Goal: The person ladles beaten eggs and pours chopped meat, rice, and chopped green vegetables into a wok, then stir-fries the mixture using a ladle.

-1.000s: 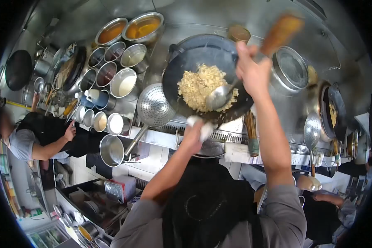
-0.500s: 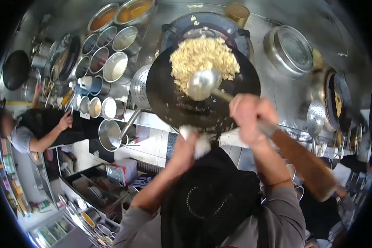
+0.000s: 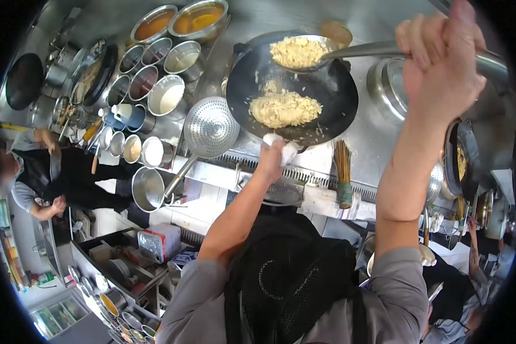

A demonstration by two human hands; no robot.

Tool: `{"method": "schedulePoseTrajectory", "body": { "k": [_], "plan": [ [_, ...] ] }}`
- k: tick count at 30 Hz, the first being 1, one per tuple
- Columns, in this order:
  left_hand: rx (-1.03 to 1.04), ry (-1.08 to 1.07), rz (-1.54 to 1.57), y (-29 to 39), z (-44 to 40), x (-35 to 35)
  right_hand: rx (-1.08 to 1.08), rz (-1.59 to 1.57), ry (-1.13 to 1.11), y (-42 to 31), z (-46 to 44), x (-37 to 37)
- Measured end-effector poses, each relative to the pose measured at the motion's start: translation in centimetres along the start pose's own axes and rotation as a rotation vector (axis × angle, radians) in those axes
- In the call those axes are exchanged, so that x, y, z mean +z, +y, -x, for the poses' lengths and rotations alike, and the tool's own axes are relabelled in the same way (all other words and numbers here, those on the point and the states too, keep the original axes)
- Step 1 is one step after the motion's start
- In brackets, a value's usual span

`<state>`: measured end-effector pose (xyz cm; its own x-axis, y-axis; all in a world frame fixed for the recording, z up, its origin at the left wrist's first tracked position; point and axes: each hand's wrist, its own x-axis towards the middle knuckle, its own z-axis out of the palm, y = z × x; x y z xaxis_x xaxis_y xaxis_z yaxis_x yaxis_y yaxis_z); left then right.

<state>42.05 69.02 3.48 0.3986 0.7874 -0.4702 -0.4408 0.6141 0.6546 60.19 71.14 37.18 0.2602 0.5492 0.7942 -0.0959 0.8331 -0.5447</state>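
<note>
My left hand (image 3: 270, 160) is closed on a folded white cloth (image 3: 288, 153) at the near rim of a black wok (image 3: 341, 106). Fried rice (image 3: 285, 110) lies heaped in the wok, with loose grains scattered around it. Raised at the upper right, my right hand (image 3: 441, 66) grips the long handle of a metal ladle (image 3: 364, 51). The ladle's bowl is over the far side of the wok and carries a heaped scoop of rice (image 3: 299, 51).
Left of the wok, a perforated strainer (image 3: 212, 127) rests near a metal pot (image 3: 148, 189) and several seasoning containers (image 3: 166, 94). A bamboo brush (image 3: 343, 172) stands at the counter's front. Lidded pots (image 3: 384, 86) are rightward. A co-worker (image 3: 34, 166) stands at left.
My right hand has risen up and to the right, lifting the ladle, which now holds rice. The wok has moved and tilted, its rice now split. The bamboo brush has come into view.
</note>
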Motion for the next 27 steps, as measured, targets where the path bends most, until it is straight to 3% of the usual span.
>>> {"method": "schedulePoseTrajectory", "body": {
  "k": [1, 3, 5, 6, 8, 9, 10, 11, 12, 13, 16, 17, 19, 21, 23, 26, 27],
  "plan": [
    [0.093, 0.028, -0.028, -2.7, -2.3, -1.7, -0.104, 0.042, 0.066, 0.7, -1.2, 0.2],
    [0.187, 0.050, -0.056, -4.8, -4.9, -3.6, -0.010, -0.005, 0.187, 3.7, 0.6, -0.6],
    [0.198, 0.172, -0.208, -5.5, -6.3, -4.3, 0.090, 0.239, 0.434, 8.6, 4.5, 0.4],
    [0.199, 0.169, -0.194, -5.3, -6.2, -4.2, 0.250, 0.397, 0.369, 11.5, 7.9, -1.3],
    [0.152, 0.267, -0.426, -3.6, -5.4, -4.4, 0.362, 0.675, 0.234, 18.2, 17.1, -4.3],
    [0.153, 0.268, -0.400, -2.9, -4.5, -4.7, 0.512, 0.630, 0.253, 18.3, 20.2, -5.0],
    [0.214, 0.288, -0.458, -1.4, -2.9, -5.3, 0.416, 0.678, 0.203, 17.0, 21.6, -4.4],
    [0.103, 0.345, -0.393, 1.1, 0.2, -4.6, 0.422, 0.635, 0.215, 16.1, 22.8, -3.9],
    [0.128, 0.316, -0.362, 1.5, 1.7, -6.4, 0.636, 0.739, 0.168, 13.1, 22.7, -2.8],
    [0.158, 0.281, -0.330, 2.1, 3.0, -8.5, 0.319, 0.764, 0.012, 13.9, 24.3, -4.0],
    [0.144, 0.216, -0.288, 2.9, 6.5, -15.7, 0.519, 0.921, -0.329, 9.7, 25.1, -4.7],
    [0.146, 0.236, -0.362, 3.2, 7.4, -17.6, 0.516, 0.929, -0.329, 8.9, 25.1, -4.2],
    [0.142, 0.198, -0.455, 3.9, 8.6, -20.0, 1.469, -0.202, 0.481, 7.3, 24.8, -3.0],
    [0.134, 0.187, -0.531, 4.4, 8.8, -21.0, 1.374, -0.223, 0.480, 6.2, 26.7, -3.1],
    [0.370, 0.182, -1.051, 3.2, 7.5, -22.8, 1.487, -0.025, 0.280, 5.8, 27.1, -4.1],
    [0.346, 0.306, -1.126, 3.5, 6.1, -22.6, 1.579, 0.173, 0.085, 5.0, 28.7, -4.3],
    [0.390, 0.361, -1.154, 3.0, 5.7, -23.1, 1.245, 0.675, -0.200, 4.6, 29.5, -3.9]
  ]
}}
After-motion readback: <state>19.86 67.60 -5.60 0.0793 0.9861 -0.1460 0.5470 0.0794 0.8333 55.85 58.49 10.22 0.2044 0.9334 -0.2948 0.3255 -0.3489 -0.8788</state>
